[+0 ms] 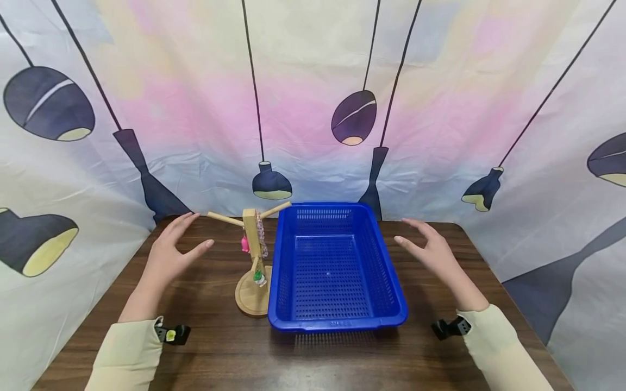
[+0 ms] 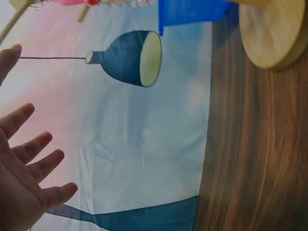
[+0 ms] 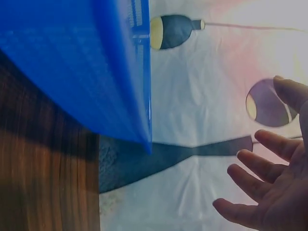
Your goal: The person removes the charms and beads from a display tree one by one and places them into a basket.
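Observation:
A blue plastic basket (image 1: 337, 325) with perforated walls stands on the table, nothing lying inside it. Just left of it is a wooden stand (image 1: 250, 233) with pegs and a round base (image 1: 251, 296). A pink charm (image 1: 245, 244), a beaded strand (image 1: 261, 236) and a green-and-white charm (image 1: 259, 278) hang from its pegs. My left hand (image 1: 171, 250) hovers left of the stand, fingers spread, holding nothing. On the basket's other side my right hand (image 1: 430, 252) is raised in the same way, also without anything in it; its fingers (image 3: 250, 183) show spread in the right wrist view.
The brown wooden table (image 1: 215, 347) ends at a cloth backdrop (image 1: 313, 108) printed with hanging lamps. Both wrists carry a black strapped camera, one at the left cuff (image 1: 176, 334) and one at the right cuff (image 1: 450, 328). The stand's base sits close against the basket.

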A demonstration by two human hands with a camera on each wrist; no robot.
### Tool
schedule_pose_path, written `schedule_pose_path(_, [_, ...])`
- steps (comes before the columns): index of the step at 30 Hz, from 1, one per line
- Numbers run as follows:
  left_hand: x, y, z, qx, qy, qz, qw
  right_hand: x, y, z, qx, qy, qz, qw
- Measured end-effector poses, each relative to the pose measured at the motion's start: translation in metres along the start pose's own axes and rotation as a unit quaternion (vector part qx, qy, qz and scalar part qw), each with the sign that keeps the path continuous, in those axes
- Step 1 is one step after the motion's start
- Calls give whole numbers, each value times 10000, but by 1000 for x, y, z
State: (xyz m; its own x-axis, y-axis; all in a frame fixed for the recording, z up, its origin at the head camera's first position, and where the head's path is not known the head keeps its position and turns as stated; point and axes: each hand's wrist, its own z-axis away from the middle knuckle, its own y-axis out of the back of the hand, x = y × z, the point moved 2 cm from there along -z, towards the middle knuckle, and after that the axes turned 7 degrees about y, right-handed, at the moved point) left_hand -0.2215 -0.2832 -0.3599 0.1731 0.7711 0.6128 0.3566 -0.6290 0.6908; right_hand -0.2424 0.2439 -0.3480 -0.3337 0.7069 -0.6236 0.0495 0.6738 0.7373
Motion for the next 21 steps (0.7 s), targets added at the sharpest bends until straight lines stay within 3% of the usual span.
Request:
schedule_pose_path(6, [8,1,1,-168,121,513,9985,-19,-1,2,-104,215,-410,9989])
schedule_pose_path(9, [12,-1,3,-240,114,1027,9944,-29,-4,2,-242,264,-685,9970])
schedule_pose_path(16, [22,-7,5,-152,47,2416,9702,-44,-16,-2,-321,349,-1045,9934])
schedule_pose_path(21, [27,-11,5,-116,112,2883,9574,-50,-28,-8,-416,446,-1212,9908])
